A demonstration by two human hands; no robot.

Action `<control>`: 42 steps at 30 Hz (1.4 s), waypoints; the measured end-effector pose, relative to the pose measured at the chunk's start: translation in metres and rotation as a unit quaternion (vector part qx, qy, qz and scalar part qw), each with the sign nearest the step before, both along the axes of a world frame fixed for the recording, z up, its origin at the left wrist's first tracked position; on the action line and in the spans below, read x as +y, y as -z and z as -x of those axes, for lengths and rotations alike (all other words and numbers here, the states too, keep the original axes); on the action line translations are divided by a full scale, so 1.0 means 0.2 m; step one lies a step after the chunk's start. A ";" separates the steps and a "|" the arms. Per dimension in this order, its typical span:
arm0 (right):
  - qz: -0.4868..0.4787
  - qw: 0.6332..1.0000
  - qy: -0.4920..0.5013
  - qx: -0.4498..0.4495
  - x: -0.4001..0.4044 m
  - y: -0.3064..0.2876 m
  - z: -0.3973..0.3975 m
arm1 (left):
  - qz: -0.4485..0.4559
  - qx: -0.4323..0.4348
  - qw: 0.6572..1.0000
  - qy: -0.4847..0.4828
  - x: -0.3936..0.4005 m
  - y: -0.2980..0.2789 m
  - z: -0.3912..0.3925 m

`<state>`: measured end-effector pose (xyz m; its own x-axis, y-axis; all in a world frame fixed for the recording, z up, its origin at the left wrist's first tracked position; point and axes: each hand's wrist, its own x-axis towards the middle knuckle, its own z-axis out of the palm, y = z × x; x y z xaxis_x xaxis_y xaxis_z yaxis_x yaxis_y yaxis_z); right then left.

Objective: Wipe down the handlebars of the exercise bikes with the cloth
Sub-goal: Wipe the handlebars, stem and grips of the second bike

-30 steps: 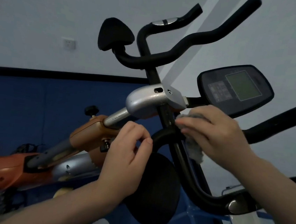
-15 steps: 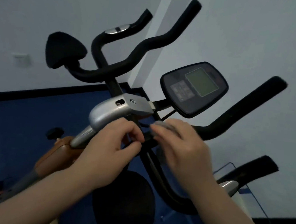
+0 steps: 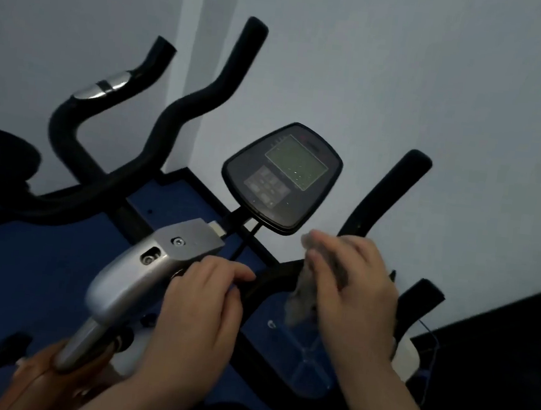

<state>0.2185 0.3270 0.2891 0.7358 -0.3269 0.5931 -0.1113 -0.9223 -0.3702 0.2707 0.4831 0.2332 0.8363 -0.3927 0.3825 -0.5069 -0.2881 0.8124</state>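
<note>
Head view: the right hand (image 3: 351,280) has its fingers curled around a grey cloth (image 3: 306,295), pressing it onto the near bike's black handlebar (image 3: 268,276). The left hand (image 3: 200,301) grips the bar beside the silver stem housing (image 3: 156,259). Wrapping the cloth fully around and sliding outward would likely clean best.

Right hand (image 3: 350,286) pressing grey cloth (image 3: 306,292) on black handlebar (image 3: 268,276), left hand (image 3: 199,311) gripping bar beside silver bracket (image 3: 142,271)
</note>
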 end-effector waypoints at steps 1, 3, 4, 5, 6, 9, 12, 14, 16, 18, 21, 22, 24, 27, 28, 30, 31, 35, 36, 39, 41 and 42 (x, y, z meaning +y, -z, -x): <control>-0.035 0.998 0.047 -0.017 0.01 0.01 -0.03 | 0.003 -0.002 1.000 0.008 0.00 0.00 0.00; -0.071 0.995 0.072 -0.007 0.13 0.08 -0.02 | 0.019 -0.002 1.000 0.018 0.01 0.00 -0.01; -0.065 0.997 0.047 0.011 0.18 0.12 0.01 | 0.023 -0.003 1.000 0.021 0.02 0.00 -0.01; -0.053 0.998 0.010 0.033 0.20 0.12 0.04 | 0.021 -0.004 0.999 0.024 0.02 0.00 -0.01; -0.040 0.998 -0.022 0.046 0.17 0.10 0.06 | 0.015 -0.003 0.999 0.028 0.02 0.00 -0.01; -0.027 0.999 0.042 -0.014 -0.06 -0.03 0.02 | -0.002 0.000 1.000 0.028 -0.01 -0.04 -0.03; -0.105 0.988 0.101 -0.053 -0.01 0.02 -0.02 | 0.005 0.035 0.999 0.028 -0.12 -0.09 -0.07; -0.098 0.995 0.022 -0.010 0.15 0.13 0.03 | -0.001 0.056 0.998 0.034 -0.18 -0.10 -0.10; -0.105 0.992 -0.069 0.007 0.12 0.13 0.08 | 0.018 0.094 0.995 0.031 -0.20 -0.08 -0.11; -0.076 0.996 -0.028 -0.038 -0.06 0.06 0.04 | 0.054 0.132 0.990 0.003 -0.17 -0.06 -0.11; -0.109 0.988 0.066 -0.089 -0.11 0.05 -0.02 | 0.034 0.130 0.991 -0.019 -0.15 -0.04 -0.09; -0.102 0.990 0.061 -0.072 -0.05 0.09 -0.02 | 0.018 0.115 0.993 -0.021 -0.15 -0.05 -0.09; -0.074 0.997 -0.026 -0.021 0.05 0.14 0.04 | 0.003 0.094 0.995 -0.024 -0.15 -0.05 -0.08; -0.026 0.995 -0.094 0.015 -0.15 0.01 0.02 | 0.008 0.098 0.995 -0.001 -0.17 -0.08 -0.08; -0.011 0.998 -0.057 -0.007 -0.23 -0.05 -0.02 | 0.001 0.091 0.996 0.009 -0.18 -0.10 -0.08; -0.042 0.998 0.010 -0.039 -0.29 -0.11 -0.06 | 0.000 0.081 0.996 0.026 -0.24 -0.15 -0.10; -0.057 0.998 0.019 -0.033 -0.26 -0.09 -0.06 | 0.021 0.092 0.995 0.034 -0.28 -0.17 -0.11; -0.036 0.994 -0.098 0.040 -0.22 -0.05 0.01 | 0.102 0.169 0.979 0.044 -0.45 -0.24 -0.17; -0.009 0.995 -0.094 0.032 -0.29 -0.10 -0.01 | 0.099 0.174 0.979 0.045 -0.48 -0.24 -0.18; 0.049 0.998 -0.039 -0.032 -0.42 -0.25 -0.09 | 0.070 0.182 0.980 0.041 -0.52 -0.23 -0.19; 0.041 0.998 -0.046 0.025 -0.36 -0.19 -0.08 | 0.066 0.179 0.981 0.034 -0.50 -0.23 -0.19; 0.026 0.996 -0.067 0.060 -0.32 -0.14 -0.04 | 0.066 0.174 0.982 0.033 -0.49 -0.22 -0.18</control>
<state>0.2272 0.2634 0.3177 0.8370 -0.1928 0.5122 -0.0267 -0.9492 -0.3137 0.3075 0.3846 0.2777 0.9001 -0.4161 0.1293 -0.2064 -0.1457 0.9676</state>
